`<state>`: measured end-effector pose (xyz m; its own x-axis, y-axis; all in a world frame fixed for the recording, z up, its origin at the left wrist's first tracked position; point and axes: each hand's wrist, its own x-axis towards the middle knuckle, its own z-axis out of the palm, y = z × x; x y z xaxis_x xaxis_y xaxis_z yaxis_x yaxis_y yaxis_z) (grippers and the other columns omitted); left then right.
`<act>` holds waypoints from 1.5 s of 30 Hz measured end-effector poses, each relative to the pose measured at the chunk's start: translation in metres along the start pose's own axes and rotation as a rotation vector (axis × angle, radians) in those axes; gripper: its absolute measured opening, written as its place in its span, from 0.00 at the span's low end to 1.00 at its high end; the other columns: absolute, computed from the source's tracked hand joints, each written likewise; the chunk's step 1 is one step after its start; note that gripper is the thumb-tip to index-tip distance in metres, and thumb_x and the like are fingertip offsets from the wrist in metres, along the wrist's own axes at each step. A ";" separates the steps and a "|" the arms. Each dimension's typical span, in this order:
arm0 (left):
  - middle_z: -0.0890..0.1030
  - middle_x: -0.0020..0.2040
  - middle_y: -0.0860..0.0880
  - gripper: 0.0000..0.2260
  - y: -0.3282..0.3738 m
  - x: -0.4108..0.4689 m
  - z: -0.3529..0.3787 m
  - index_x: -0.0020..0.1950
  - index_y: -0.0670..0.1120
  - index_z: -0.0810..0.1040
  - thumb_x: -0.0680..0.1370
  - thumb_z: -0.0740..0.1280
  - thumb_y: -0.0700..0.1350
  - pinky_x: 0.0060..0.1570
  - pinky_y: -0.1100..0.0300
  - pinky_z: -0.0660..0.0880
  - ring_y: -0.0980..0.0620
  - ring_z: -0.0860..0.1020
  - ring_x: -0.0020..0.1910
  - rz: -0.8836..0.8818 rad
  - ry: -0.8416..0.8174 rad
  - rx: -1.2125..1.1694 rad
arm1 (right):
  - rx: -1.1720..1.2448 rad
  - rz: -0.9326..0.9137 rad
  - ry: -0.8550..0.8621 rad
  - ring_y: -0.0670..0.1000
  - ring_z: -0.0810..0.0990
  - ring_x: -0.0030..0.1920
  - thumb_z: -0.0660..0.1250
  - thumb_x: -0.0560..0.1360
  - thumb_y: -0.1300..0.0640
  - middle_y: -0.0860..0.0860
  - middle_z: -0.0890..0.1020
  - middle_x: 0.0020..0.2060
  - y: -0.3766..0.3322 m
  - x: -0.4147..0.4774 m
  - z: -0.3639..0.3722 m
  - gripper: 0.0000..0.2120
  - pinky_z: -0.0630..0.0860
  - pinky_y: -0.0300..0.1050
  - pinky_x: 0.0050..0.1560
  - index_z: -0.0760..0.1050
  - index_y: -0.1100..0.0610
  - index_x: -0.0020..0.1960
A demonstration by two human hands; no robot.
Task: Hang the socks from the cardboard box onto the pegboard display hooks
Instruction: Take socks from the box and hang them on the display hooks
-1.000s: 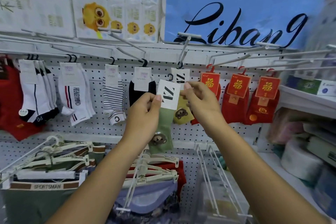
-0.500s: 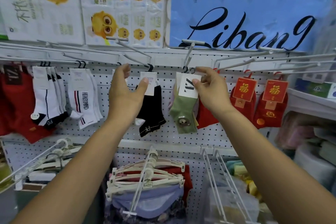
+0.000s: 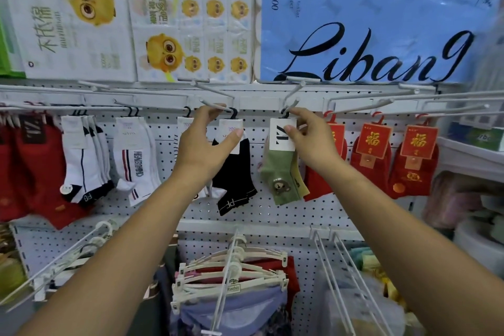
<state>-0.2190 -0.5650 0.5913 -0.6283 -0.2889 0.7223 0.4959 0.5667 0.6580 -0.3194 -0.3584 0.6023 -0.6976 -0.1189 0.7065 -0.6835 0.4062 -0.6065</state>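
The left hand (image 3: 207,142) pinches the black sock (image 3: 234,180) card on its hook (image 3: 215,105); the right hand (image 3: 313,139) grips the green sock (image 3: 281,172) card at its hanger. A tug could slip either off. Red socks (image 3: 414,161) crowd right; the box isn't visible.
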 end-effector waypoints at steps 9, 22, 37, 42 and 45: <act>0.77 0.68 0.56 0.21 0.001 -0.044 -0.005 0.70 0.53 0.74 0.78 0.72 0.51 0.66 0.60 0.68 0.59 0.72 0.67 -0.113 -0.128 0.081 | -0.101 0.092 0.010 0.46 0.77 0.44 0.71 0.78 0.57 0.50 0.75 0.56 -0.001 -0.043 -0.007 0.30 0.73 0.30 0.43 0.64 0.49 0.77; 0.74 0.60 0.67 0.16 0.015 -0.226 0.054 0.63 0.58 0.77 0.76 0.66 0.58 0.61 0.77 0.63 0.66 0.71 0.62 0.055 -0.509 -0.107 | -0.423 0.308 0.082 0.48 0.78 0.59 0.68 0.80 0.52 0.47 0.79 0.62 0.004 -0.326 -0.092 0.21 0.74 0.41 0.59 0.71 0.47 0.72; 0.80 0.66 0.50 0.23 0.026 -0.532 0.145 0.65 0.45 0.80 0.77 0.64 0.58 0.67 0.58 0.69 0.51 0.74 0.65 0.061 -1.253 -0.087 | -0.530 1.156 0.011 0.52 0.77 0.60 0.72 0.77 0.54 0.49 0.78 0.63 0.010 -0.698 -0.220 0.22 0.72 0.42 0.58 0.73 0.53 0.69; 0.79 0.67 0.49 0.25 0.070 -0.597 0.196 0.67 0.45 0.78 0.77 0.63 0.60 0.68 0.58 0.68 0.49 0.74 0.67 -0.013 -1.353 -0.031 | -0.468 1.344 0.035 0.49 0.78 0.54 0.71 0.78 0.53 0.48 0.79 0.57 0.025 -0.760 -0.298 0.19 0.77 0.48 0.57 0.75 0.53 0.67; 0.78 0.67 0.46 0.25 0.090 -0.627 0.239 0.68 0.44 0.76 0.78 0.65 0.58 0.68 0.50 0.71 0.46 0.74 0.67 -0.051 -1.388 0.040 | -0.385 1.420 0.069 0.47 0.77 0.55 0.71 0.78 0.51 0.47 0.80 0.57 0.052 -0.784 -0.341 0.15 0.77 0.46 0.57 0.77 0.52 0.63</act>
<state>0.0762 -0.1484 0.1466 -0.7316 0.6716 -0.1172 0.4524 0.6069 0.6534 0.2655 0.0645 0.1409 -0.7005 0.6149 -0.3621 0.6559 0.3548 -0.6663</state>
